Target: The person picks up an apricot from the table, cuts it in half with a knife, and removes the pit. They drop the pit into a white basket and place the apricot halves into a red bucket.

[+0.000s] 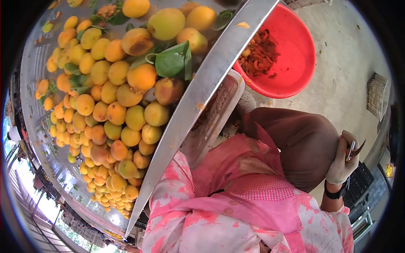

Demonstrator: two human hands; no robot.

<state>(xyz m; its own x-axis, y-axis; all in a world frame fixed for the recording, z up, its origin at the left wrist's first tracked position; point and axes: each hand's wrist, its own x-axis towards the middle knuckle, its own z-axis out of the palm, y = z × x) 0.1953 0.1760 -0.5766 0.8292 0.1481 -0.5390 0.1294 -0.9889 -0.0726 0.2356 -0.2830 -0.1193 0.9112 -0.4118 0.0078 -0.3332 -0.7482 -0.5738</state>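
Note:
My right hand (pixel 341 162), in a pale glove with a dark watch on the wrist, is raised beside my bent knee at the far right. Its fingers are closed around a small knife (pixel 350 151), which has a shiny metal part and a thin, pointed, curved blade. No fruit is in this hand. My left hand does not show; only the pink-and-white left sleeve (pixel 171 181) appears, close to the metal table edge. A large heap of apricots (pixel 101 114), yellow to orange and some with brown spots, lies on the metal table (pixel 206 88) at left.
Green leaves (pixel 173 61) lie among the fruit. A red basin (pixel 297 55) with cut orange-brown pieces stands on the floor. Between the table and my lap is a pale plastic crate (pixel 221 114). Another crate (pixel 377 95) sits at far right.

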